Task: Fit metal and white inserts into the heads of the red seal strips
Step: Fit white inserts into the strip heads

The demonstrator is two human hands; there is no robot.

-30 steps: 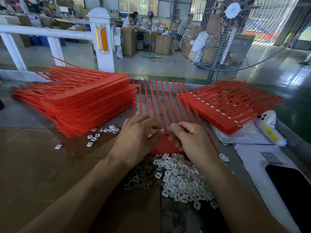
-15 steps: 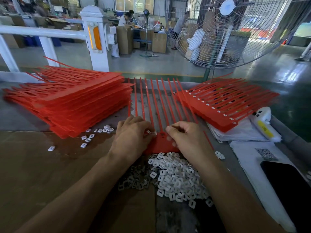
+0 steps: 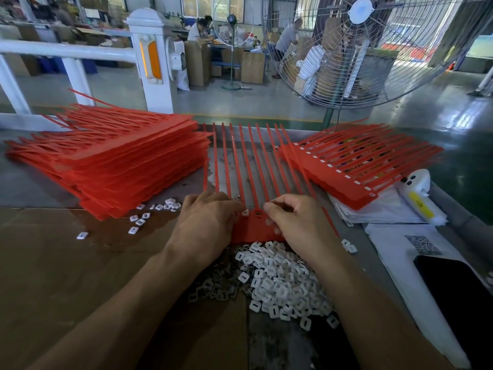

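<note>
- A red seal strip sheet (image 3: 254, 225) lies flat on the tabletop (image 3: 32, 182), its tails pointing away from the person.
- The left hand (image 3: 205, 222) rests on the sheet's head band, fingers (image 3: 234, 206) curled at a white insert (image 3: 245, 212) seated in the band.
- The right hand (image 3: 290, 222) rests on the band beside it, fingers curled under.
- A pile of white inserts (image 3: 277, 284) lies just below the band, metal inserts (image 3: 213, 292) at its left edge.
- A tall stack of red sheets (image 3: 114, 161) sits left; a smaller stack (image 3: 346, 166) sits right.

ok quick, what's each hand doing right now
left hand: fingers curled on the red seal strip head, contents hidden
right hand: fingers curled, pinch contents cannot be told
</note>
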